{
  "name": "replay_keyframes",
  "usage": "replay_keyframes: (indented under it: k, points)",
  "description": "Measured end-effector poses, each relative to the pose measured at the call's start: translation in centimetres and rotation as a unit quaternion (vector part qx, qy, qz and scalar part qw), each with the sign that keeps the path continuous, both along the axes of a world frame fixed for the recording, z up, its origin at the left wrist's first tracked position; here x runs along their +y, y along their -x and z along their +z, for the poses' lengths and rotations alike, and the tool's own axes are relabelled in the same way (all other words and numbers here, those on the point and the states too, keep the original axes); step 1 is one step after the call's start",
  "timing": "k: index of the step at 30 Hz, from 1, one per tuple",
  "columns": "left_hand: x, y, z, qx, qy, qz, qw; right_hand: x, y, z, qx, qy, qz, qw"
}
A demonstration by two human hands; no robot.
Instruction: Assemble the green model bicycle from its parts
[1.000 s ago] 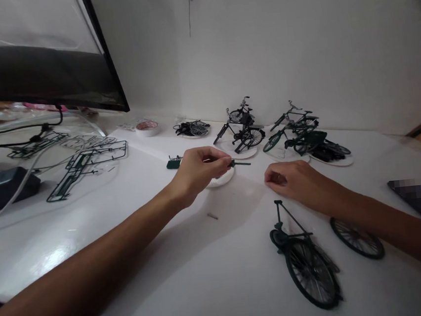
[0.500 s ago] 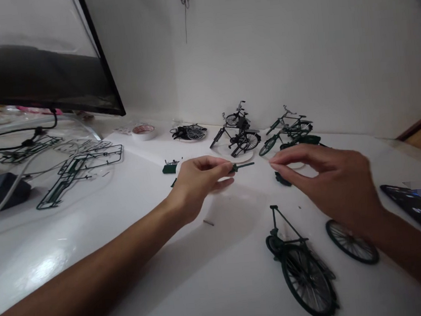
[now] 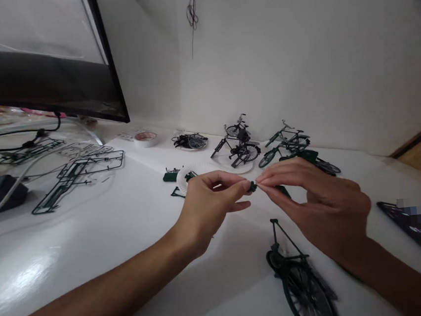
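Just right of the white paper plate (image 3: 186, 172) is where it's all happening now. The right hand (image 3: 325, 206) has come over to join the left hand (image 3: 210, 208), and the fingertips of both are pinched closed on a small dark plastic part (image 3: 252, 186), held up in the air. A second ago only the left had it. A model bicycle (image 3: 300, 283) lies closer in than the plate, and green sprue frames (image 3: 74, 173) sit off to its left — nobody's touching those.

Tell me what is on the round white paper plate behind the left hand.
A small dark green plastic part sits on the plate; the left hand hides the rest.
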State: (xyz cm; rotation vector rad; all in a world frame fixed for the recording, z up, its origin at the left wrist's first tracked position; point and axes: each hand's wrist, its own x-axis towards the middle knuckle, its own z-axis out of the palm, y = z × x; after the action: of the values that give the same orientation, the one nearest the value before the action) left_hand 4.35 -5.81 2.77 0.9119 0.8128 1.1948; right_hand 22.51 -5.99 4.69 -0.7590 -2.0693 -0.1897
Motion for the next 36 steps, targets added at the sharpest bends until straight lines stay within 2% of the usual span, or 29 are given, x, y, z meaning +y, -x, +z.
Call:
replay_keyframes:
  k: [8, 15, 23, 26, 31, 36]
  points:
    - [0.0, 0.1, 0.0, 0.023, -0.023, 0.017, 0.999, 0.0, 0.0, -0.1, 0.009, 0.018, 0.034, 0.999]
    - [-0.1, 0.1, 0.0, 0.026, -0.041, 0.019, 0.999, -0.2, 0.1, 0.1, 0.002, 0.010, 0.032, 0.999]
    - [0.0, 0.1, -0.2, 0.025, -0.046, 0.009, 0.999, -0.7, -0.1, 0.0, -0.016, 0.000, -0.044, 0.999]
    - [-0.1, 0.2, -0.1, 0.037, -0.058, 0.001, 0.998, -0.7, -0.1, 0.4, -0.020, 0.015, -0.060, 0.998]
    - [0.0, 0.2, -0.2, 0.066, -0.093, -0.002, 0.993, -0.7, -0.3, 0.9, -0.045, 0.033, -0.047, 0.997]
    - [0.1, 0.3, -0.4, 0.089, -0.102, -0.007, 0.991, -0.5, -0.6, 0.8, -0.022, 0.121, -0.085, 0.989]
